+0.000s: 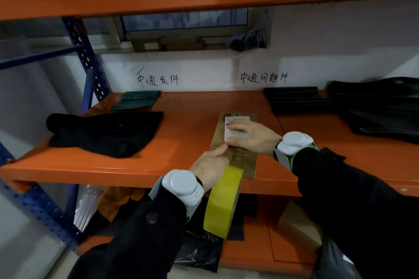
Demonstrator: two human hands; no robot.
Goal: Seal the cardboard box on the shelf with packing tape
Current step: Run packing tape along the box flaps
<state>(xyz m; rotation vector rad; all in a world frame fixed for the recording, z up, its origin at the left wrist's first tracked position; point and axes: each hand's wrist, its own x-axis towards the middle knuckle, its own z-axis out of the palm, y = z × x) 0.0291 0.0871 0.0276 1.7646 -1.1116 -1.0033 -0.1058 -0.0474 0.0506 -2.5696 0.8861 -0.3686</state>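
Tape roll (223, 201) in left hand (209, 169)

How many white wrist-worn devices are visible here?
2. The left wrist device sits beside the yellow tape roll; the right wrist device is next to the cardboard box. None seems hidden.

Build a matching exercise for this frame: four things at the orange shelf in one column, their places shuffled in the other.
Things
1. tape roll
2. black cloth
3. green folded cloth
4. right hand

Places
A. back left of the shelf, near the wall
B. flat on the label of the box
C. in front of the shelf's front edge, below the box
D. front left of the shelf

Pairs: 1-C, 2-D, 3-A, 4-B
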